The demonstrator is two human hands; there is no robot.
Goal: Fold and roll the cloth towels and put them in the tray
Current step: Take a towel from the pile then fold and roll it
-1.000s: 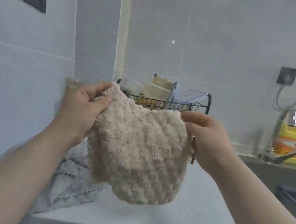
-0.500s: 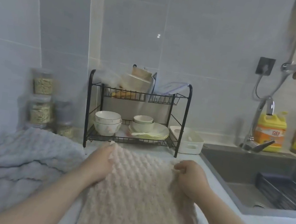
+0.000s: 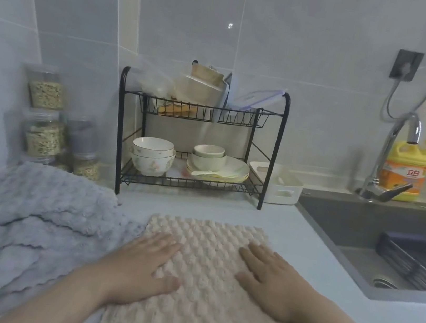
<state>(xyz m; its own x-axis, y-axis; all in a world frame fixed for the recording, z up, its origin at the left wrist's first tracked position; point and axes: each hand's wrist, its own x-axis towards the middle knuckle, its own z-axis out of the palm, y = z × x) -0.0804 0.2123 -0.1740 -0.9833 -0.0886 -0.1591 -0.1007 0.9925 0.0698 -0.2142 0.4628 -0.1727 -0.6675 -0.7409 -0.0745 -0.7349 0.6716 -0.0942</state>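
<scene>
A beige bobbled towel [image 3: 210,246] lies spread flat on the white counter in front of me, its near end running off the bottom of the view. My left hand [image 3: 147,259] rests flat on its left side with fingers straight. My right hand [image 3: 269,275] presses flat on its right side in the same way. A pile of grey towels [image 3: 21,218] lies crumpled to the left, touching the beige towel's left edge. The white tray [image 3: 282,189] with cut-out handles stands at the back, right of the rack.
A black two-tier dish rack [image 3: 198,142] with bowls and plates stands behind the towel. Stacked jars [image 3: 46,120] fill the back left corner. A sink [image 3: 387,242] with a tap and a yellow detergent bottle [image 3: 405,168] is on the right.
The beige towel was held up in the air, then lowered onto the counter. Both hands let go of its top corners and now lie flat on it, farther back toward me.
</scene>
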